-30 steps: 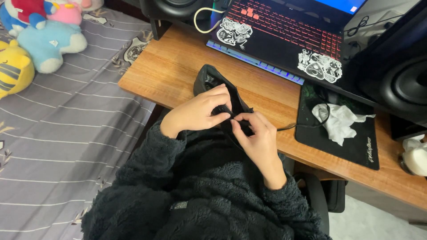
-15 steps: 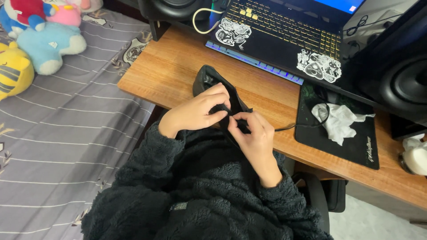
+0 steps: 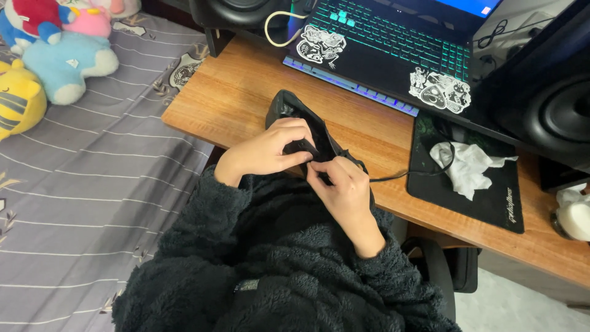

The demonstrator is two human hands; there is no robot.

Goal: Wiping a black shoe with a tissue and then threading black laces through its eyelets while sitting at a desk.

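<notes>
Left hand: the left hand [image 3: 267,154] is curling over the upper edge of a soft black fabric pouch [image 3: 301,123], its fingers bent and pressing the cloth against the thumb.
Right hand: the right hand [image 3: 344,190] is meeting the left one just below it, thumb and forefinger pinching a small part of the pouch's edge; what that small part is cannot be told.
Pouch: it is lying at the near edge of a light brown wooden desk [image 3: 233,98], partly off the edge and over the person's lap, its mouth gaping open on the far side.
Sleeves: both arms are wearing a fluffy black fleece garment [image 3: 276,270].
Cable: a thin black cable [image 3: 393,177] is running from beside the right hand across the wood towards a black rectangular mouse mat [image 3: 491,203].
On the mat: a crumpled white tissue [image 3: 467,169] is lying there.
Behind the pouch: a black laptop with a teal-lit keyboard and white stickers [image 3: 381,49] is sitting well apart from the hands.
Speakers: a large black speaker [image 3: 553,110] is standing at the right, another [image 3: 239,9] at the far left corner.
Beside the desk: a grey striped bedspread [image 3: 80,184] is carrying a pale blue plush toy [image 3: 64,67] and a yellow striped plush toy [image 3: 18,101].
</notes>
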